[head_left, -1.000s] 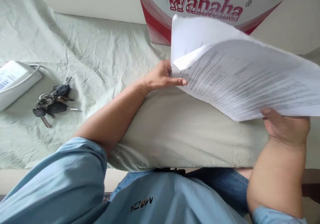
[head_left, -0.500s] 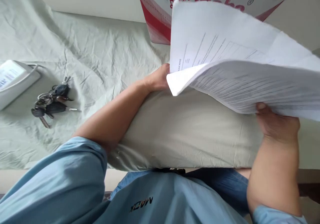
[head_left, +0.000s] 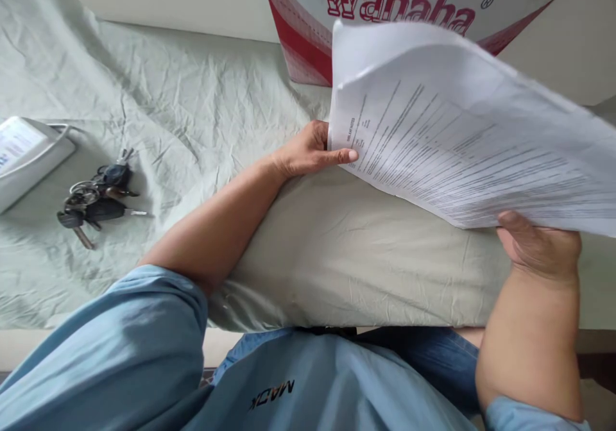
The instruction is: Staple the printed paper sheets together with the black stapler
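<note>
A stack of printed papers (head_left: 447, 142) is held up at a slant over the cloth, its upper edge curled. My left hand (head_left: 315, 149) grips the lower left corner, thumb on the printed face and the other fingers hidden behind. Along the lower edge on the right, my right hand (head_left: 541, 242) is closed on the same papers; its thumb lies near the front edge and its fingers are out of sight underneath. The print is too small to read.
Behind the papers stands a white and red carton (head_left: 308, 40) lettered "Wahaha". A bunch of keys (head_left: 99, 197) lies on the wrinkled pale green cloth (head_left: 192, 97) at the left. Beyond the keys sits a white device (head_left: 33, 155) with a cord, at the left edge.
The front sheet, folded over and loose before, now lies back against the stack. My left thumb has come onto the printed face. The papers' top edge is lower, showing more of the carton's lettering.
</note>
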`<state>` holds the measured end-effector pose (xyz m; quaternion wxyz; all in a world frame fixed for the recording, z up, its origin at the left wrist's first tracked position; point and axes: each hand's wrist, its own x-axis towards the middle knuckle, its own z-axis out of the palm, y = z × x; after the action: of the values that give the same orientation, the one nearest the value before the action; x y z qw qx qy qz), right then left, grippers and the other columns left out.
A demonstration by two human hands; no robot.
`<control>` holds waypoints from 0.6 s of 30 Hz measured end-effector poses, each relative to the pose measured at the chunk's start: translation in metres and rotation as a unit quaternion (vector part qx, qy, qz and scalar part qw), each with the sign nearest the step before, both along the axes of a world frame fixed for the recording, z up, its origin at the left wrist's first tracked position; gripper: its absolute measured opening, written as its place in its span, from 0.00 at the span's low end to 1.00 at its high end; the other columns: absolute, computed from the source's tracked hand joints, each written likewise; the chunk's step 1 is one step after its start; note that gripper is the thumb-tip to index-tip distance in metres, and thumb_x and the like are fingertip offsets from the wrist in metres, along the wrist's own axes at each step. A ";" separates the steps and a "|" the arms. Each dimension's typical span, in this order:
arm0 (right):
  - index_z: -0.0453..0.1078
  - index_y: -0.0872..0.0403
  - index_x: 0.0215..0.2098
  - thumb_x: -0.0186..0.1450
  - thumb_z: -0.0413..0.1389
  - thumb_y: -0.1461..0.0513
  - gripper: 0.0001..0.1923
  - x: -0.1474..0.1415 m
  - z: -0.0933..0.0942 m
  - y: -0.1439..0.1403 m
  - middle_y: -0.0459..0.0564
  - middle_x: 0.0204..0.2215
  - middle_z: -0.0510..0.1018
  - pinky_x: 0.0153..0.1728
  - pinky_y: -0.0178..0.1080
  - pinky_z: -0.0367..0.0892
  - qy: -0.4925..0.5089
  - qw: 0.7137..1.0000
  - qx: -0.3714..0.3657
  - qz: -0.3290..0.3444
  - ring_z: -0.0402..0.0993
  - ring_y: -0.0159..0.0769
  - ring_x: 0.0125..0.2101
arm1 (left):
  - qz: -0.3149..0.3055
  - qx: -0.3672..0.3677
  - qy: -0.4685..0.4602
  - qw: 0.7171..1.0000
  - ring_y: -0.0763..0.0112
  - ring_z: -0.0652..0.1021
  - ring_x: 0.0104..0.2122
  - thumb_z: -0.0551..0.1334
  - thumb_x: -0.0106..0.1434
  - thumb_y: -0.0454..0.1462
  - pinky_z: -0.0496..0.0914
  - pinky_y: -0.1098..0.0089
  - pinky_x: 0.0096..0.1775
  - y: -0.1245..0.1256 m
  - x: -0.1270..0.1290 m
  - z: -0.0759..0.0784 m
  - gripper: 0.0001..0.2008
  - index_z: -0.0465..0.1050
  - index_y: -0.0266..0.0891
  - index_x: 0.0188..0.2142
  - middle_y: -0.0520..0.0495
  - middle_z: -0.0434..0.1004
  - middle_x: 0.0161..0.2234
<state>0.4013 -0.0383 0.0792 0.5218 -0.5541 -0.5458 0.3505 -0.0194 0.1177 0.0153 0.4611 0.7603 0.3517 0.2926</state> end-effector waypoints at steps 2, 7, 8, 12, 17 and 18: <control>0.78 0.24 0.79 0.47 0.92 0.39 0.64 -0.002 0.003 0.001 0.48 0.86 0.78 0.86 0.76 0.75 -0.005 1.000 0.007 0.008 0.69 0.66 0.90 | -0.029 -0.009 -0.003 1.000 0.48 0.94 0.52 0.77 0.70 0.77 0.92 0.53 0.56 0.001 0.002 0.003 0.42 0.89 0.40 0.51 0.40 0.93 0.45; 0.78 0.25 0.80 0.56 0.87 0.33 0.57 -0.005 -0.005 0.000 0.48 0.86 0.79 0.88 0.76 0.73 -0.006 0.999 0.040 -0.017 0.70 0.64 0.90 | -0.037 -0.007 0.000 0.999 0.46 0.93 0.59 0.72 0.78 0.72 0.90 0.48 0.66 -0.003 0.010 0.006 0.36 0.89 0.42 0.53 0.38 0.95 0.49; 0.80 0.27 0.79 0.56 0.88 0.34 0.56 -0.003 -0.008 -0.002 0.48 0.85 0.80 0.88 0.75 0.72 -0.005 0.999 0.039 -0.025 0.71 0.64 0.90 | -0.024 -0.009 0.004 1.000 0.47 0.93 0.58 0.70 0.80 0.72 0.91 0.49 0.63 -0.003 0.011 0.005 0.36 0.88 0.42 0.52 0.39 0.94 0.47; 0.88 0.33 0.69 0.58 0.89 0.41 0.44 0.018 -0.019 -0.017 0.49 0.77 0.89 0.94 0.70 0.63 -0.016 0.997 -0.067 -0.025 0.77 0.61 0.87 | 0.031 -0.025 0.015 0.999 0.55 0.89 0.42 0.61 0.83 0.77 0.89 0.56 0.46 -0.002 0.008 0.003 0.40 0.81 0.44 0.42 0.43 0.84 0.34; 0.93 0.41 0.57 0.63 0.87 0.40 0.30 0.041 -0.021 -0.023 0.55 0.59 0.97 0.89 0.72 0.71 -0.003 0.985 -0.171 -0.024 0.90 0.62 0.74 | 0.006 -0.082 0.009 0.997 0.60 0.82 0.31 0.62 0.79 0.81 0.83 0.59 0.34 -0.005 0.006 0.016 0.42 0.76 0.46 0.38 0.46 0.76 0.27; 0.93 0.43 0.55 0.62 0.86 0.39 0.30 0.043 -0.020 -0.021 0.57 0.55 0.98 0.84 0.73 0.77 0.013 0.987 -0.153 -0.050 0.93 0.64 0.70 | -0.011 -0.094 0.005 0.996 0.61 0.81 0.29 0.63 0.78 0.81 0.82 0.59 0.32 -0.006 0.007 0.020 0.42 0.76 0.46 0.38 0.46 0.75 0.26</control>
<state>0.4445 -0.0592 0.0591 0.4549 -0.6496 -0.4501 0.4105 -0.0123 0.1116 0.0354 0.5317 0.7188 0.3719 0.2496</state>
